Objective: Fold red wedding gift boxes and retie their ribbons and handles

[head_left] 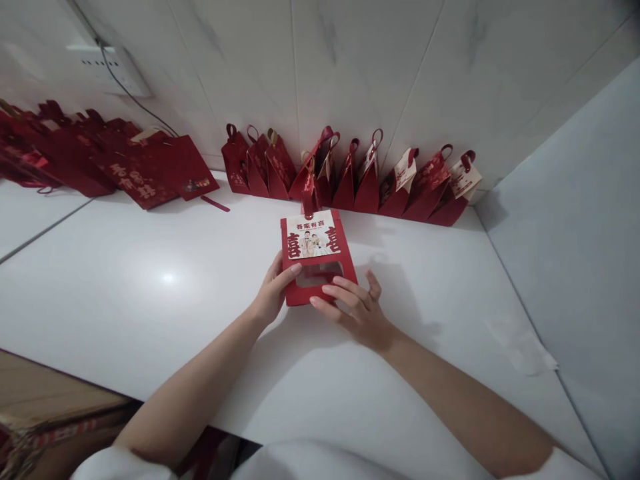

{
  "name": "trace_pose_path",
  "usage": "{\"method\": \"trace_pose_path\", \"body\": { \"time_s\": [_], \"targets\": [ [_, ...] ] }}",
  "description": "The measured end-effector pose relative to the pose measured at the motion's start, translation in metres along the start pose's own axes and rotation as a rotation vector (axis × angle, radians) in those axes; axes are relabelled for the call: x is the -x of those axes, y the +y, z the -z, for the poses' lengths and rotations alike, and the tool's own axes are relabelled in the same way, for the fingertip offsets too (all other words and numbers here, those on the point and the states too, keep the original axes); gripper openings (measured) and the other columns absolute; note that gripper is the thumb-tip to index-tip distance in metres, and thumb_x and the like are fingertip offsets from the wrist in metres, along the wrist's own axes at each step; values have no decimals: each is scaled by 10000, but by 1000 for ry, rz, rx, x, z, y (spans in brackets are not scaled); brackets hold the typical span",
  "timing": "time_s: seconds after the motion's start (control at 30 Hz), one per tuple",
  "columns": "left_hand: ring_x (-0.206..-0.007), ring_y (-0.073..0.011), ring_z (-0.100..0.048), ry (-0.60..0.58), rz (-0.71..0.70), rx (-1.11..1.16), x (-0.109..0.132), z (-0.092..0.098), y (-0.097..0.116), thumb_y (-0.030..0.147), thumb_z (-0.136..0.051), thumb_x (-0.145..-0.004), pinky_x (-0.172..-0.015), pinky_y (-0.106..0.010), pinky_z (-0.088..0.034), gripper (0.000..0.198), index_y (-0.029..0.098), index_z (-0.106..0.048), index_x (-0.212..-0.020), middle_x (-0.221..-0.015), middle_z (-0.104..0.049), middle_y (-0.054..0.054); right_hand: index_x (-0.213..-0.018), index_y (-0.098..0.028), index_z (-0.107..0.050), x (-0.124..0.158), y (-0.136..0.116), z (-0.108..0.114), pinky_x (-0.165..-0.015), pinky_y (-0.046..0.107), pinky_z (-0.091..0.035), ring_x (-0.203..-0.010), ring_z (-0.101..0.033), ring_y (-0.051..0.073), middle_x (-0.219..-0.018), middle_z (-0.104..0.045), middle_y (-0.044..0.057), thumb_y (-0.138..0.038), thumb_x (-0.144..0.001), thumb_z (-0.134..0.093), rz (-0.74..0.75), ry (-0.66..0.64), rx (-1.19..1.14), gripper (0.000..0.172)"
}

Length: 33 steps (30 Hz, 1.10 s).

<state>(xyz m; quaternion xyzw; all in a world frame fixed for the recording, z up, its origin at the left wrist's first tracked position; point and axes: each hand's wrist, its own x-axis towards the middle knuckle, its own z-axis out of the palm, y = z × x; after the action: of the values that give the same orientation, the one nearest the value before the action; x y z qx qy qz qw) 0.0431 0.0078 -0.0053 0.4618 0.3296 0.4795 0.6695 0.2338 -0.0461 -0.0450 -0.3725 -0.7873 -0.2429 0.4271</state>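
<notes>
A red gift box (321, 293) with a ribbon loop on top, a white card printed with a couple and red characters, and a clear window stands tilted in front of me. My left hand (271, 293) grips its left side, thumb on the front face and the other fingers partly hidden behind. At the lower right, my right hand (357, 307) has its fingers spread, some fingertips resting against the front below the window. One of its fingers is raised away from the box.
Behind stands a row of red gift boxes (367, 190) with ribbon loops along the tiled wall. Flat red bags or boxes (145, 173) lie at left, near a red strip (216, 204). A tissue-like white scrap (523, 343) is at right, a cardboard box (55, 393) lower left.
</notes>
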Motion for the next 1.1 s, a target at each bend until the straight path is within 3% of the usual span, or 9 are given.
{"method": "trace_pose_path", "body": {
  "time_s": [0.17, 0.27, 0.37, 0.47, 0.6, 0.73, 0.87, 0.97, 1.1],
  "targets": [
    [-1229, -307, -575, -31, -83, -146, -6, 11, -5, 305, -715, -832, -1058, -458, -473, 525, 254, -529, -1320, -1327, -619, -91, -1544, -291, -142, 4, 6, -2, -1166, 653, -263, -1435, -340, 339, -1532, -357, 136, -437, -856, -654, -454, -71, -311, 870],
    [-1215, -308, -580, -124, -58, -190, -10, 17, -5, 300, -707, -842, -1034, -469, -492, 556, 275, -499, -1357, -1340, -603, -99, -1565, -261, -73, 4, 14, -6, -1156, 642, -291, -1473, -276, 344, -1608, -248, 141, -401, -914, -577, -621, -122, -467, 834],
    [-1277, -311, -534, -192, -40, -221, -12, 21, -4, 296, -688, -860, -1078, -476, -460, 590, 287, -460, -1404, -1408, -553, -95, -1542, -251, -201, 4, 20, -11, -1113, 542, -416, -1382, -448, 301, -1520, -429, 131, -378, -969, -507, -715, -204, -661, 662],
    [-1338, -316, -477, -225, -39, -285, -14, 25, -4, 314, -673, -872, -1121, -478, -421, 630, 292, -420, -1449, -1468, -500, -88, -1491, -229, -327, 3, 22, -15, -1067, 472, -483, -1270, -564, 272, -1392, -570, 124, -395, -985, -494, -767, -238, -828, 558],
    [-1366, -320, -448, -148, -42, -369, -14, 26, -10, 424, -628, -893, -1142, -465, -392, 617, 275, -426, -1458, -1477, -498, -74, -1511, -228, -277, 6, 20, -14, -1041, 469, -507, -1248, -576, 264, -1426, -529, 137, -427, -989, -479, -830, -197, -909, 594],
    [-1318, -316, -503, 54, -35, -396, -14, 21, -17, 550, -481, -935, -1138, -466, -379, 530, 229, -552, -1351, -1388, -590, -69, -1570, -267, -83, 7, 16, -11, -1026, 502, -516, -1298, -527, 283, -1542, -380, 142, -474, -954, -521, -738, -231, -954, 784],
    [-1249, -316, -563, 128, 1, -392, -14, 20, -16, 565, -472, -925, -1076, -455, -430, 518, 196, -610, -1263, -1310, -649, -77, -1574, -282, -5, 2, 15, -7, -1076, 564, -456, -1414, -389, 326, -1587, -293, 138, -507, -831, -693, -685, -324, -1000, 1038],
    [-1214, -317, -590, 133, 42, -370, -16, 23, -15, 555, -478, -925, -1048, -431, -448, 496, 175, -662, -1185, -1237, -691, -80, -1571, -311, -5, 1, 14, -5, -1076, 558, -457, -1417, -384, 326, -1592, -266, 138, -407, -769, -781, -709, -375, -987, 1120],
    [-1228, -319, -580, 137, 48, -297, -17, 24, -20, 556, -487, -916, -1071, -433, -428, 509, 165, -661, -1192, -1243, -689, -79, -1558, -315, -114, 6, 12, -8, -1045, 548, -489, -1398, -408, 333, -1572, -265, 144, -240, -751, -770, -711, -339, -897, 1043]
  ]
}}
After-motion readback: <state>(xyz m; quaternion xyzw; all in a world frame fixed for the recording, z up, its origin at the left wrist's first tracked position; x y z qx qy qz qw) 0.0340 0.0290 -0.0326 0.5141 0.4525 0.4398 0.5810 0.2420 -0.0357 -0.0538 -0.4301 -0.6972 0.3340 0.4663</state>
